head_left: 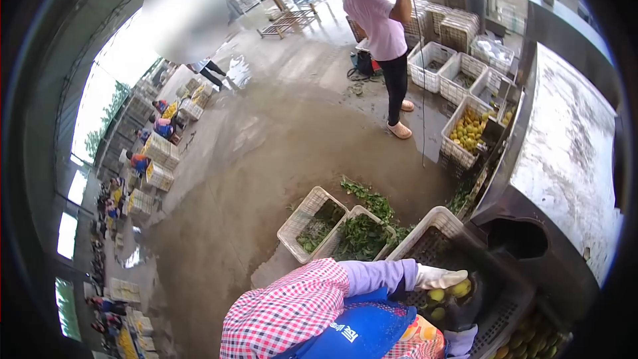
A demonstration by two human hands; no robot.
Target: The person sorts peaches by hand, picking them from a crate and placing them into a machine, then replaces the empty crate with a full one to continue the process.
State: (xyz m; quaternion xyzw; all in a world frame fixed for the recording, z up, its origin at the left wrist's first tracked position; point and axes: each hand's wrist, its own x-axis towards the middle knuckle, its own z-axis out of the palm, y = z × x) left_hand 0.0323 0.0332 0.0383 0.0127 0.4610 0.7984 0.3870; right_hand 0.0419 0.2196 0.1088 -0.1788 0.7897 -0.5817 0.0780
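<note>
My left hand (pixel 440 277), in a white glove below a lavender sleeve, reaches over a dark plastic crate (pixel 508 312). Its fingers curve down over a green-yellow fruit (pixel 460 288), and a second fruit (pixel 436 295) sits just under the palm. Another green fruit (pixel 438 314) lies deeper in the crate. Low in the view, close to my blue apron (pixel 362 326), my right hand (pixel 461 341) is also gloved and at the crate's near side. Its fingers are too small and partly hidden to read.
White crates with green leaves (pixel 362 236) stand beside me on the wet floor (pixel 266 159). A metal machine (pixel 565 153) rises at the right, by a crate of yellow fruit (pixel 468 129). A person in pink (pixel 377 20) stands beyond. More people and crates (pixel 159 153) line the left.
</note>
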